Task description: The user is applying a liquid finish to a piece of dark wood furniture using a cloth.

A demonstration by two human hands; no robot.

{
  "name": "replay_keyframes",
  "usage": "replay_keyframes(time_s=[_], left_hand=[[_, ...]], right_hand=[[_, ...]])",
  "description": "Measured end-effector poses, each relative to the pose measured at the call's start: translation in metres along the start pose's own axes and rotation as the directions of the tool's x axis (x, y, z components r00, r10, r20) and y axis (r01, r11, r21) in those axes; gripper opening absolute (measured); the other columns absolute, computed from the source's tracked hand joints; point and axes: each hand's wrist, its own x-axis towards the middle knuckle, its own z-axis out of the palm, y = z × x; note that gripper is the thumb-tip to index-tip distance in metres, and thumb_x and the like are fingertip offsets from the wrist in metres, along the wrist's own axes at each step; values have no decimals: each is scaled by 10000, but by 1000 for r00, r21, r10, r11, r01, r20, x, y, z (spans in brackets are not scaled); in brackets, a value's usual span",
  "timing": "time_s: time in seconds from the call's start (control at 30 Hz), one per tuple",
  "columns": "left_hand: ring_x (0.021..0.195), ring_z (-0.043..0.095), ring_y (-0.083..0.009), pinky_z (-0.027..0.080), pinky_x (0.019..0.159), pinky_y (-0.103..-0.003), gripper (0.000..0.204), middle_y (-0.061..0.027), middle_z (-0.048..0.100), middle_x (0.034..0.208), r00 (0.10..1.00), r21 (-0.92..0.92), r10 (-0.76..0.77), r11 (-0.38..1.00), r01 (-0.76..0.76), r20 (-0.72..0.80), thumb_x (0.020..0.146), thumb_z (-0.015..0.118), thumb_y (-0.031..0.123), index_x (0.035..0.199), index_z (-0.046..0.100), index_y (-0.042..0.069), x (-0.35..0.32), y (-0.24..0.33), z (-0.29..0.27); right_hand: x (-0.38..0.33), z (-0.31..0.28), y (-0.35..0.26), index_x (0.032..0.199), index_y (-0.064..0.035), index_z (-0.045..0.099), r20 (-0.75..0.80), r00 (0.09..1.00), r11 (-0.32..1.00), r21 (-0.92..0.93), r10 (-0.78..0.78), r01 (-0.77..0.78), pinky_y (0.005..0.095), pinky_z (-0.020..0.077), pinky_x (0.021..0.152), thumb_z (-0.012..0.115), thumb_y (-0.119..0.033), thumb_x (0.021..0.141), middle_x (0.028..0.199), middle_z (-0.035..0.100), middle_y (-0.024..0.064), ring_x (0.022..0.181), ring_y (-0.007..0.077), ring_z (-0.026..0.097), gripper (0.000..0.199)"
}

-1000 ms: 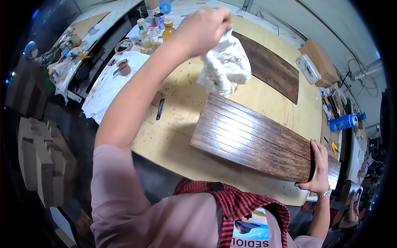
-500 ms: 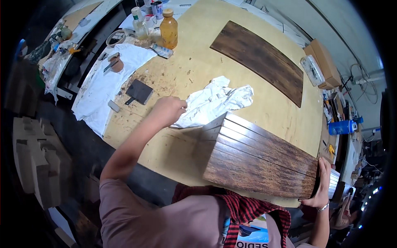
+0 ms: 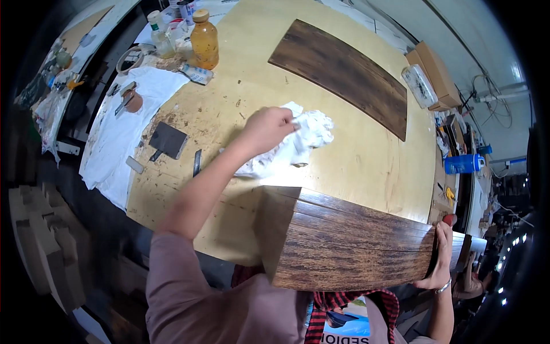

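Note:
My left hand (image 3: 269,131) is closed on a crumpled white cloth (image 3: 306,140) that it lifts in part from the tabletop. A long dark-brown wooden box-like piece (image 3: 355,249), grooved along its length, lies across the near edge against my body. Around its right part wraps my right hand (image 3: 440,258), fingers over the top and thumb below. A small dark blade-like strip (image 3: 197,163) rests beside my left forearm. Left of it lies a flat dark scraper or spreader (image 3: 168,140) with a short handle. The underside of the wooden piece is hidden.
A curved-looking dark board (image 3: 344,77) lies at the back of the pale worktable (image 3: 366,166). An amber bottle (image 3: 204,43), a clear bottle (image 3: 161,39) and a white sheet (image 3: 109,137) with a brown cup (image 3: 133,102) stand left. A cardboard box (image 3: 436,74) sits at the right.
My left hand has moved away from me and right, gathering up the cloth. The wooden piece has turned slightly, its side facing up more toward me. The whole view has shifted.

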Motion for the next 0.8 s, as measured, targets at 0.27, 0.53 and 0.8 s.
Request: replay_keyframes(time_s=[0.27, 0.53, 0.8], left_hand=[[587, 498, -1, 405, 539, -188, 257, 56, 624, 717, 894, -341, 417, 827, -447, -161, 913, 643, 61, 1169, 659, 44, 27, 110, -29], [632, 631, -136, 519, 502, -279, 248, 15, 658, 740, 450, 716, 889, 264, -646, 79, 847, 696, 207, 1075, 723, 301, 24, 132, -64], [839, 683, -253, 549, 749, -385, 213, -101, 704, 877, 778, 618, 83, 558, -554, 622, 830, 642, 120, 1008, 738, 187, -64, -9, -17]], right_hand=[[-1, 1, 2, 1432, 47, 413, -6, 1000, 1000, 1, 1, -1, 545, 270, 1108, 699, -811, 535, 1379, 435, 264, 1288, 439, 413, 1274], [-1, 0, 0, 1421, 52, 425, -18, 1000, 1000, -5, -2, 2, 548, 268, 1107, 706, -790, 542, 1374, 440, 267, 1288, 444, 412, 1249], [1, 1, 2, 1428, 51, 420, 3, 1000, 1000, -13, 7, -7, 550, 258, 1114, 699, -790, 551, 1381, 434, 266, 1301, 444, 401, 1247]])
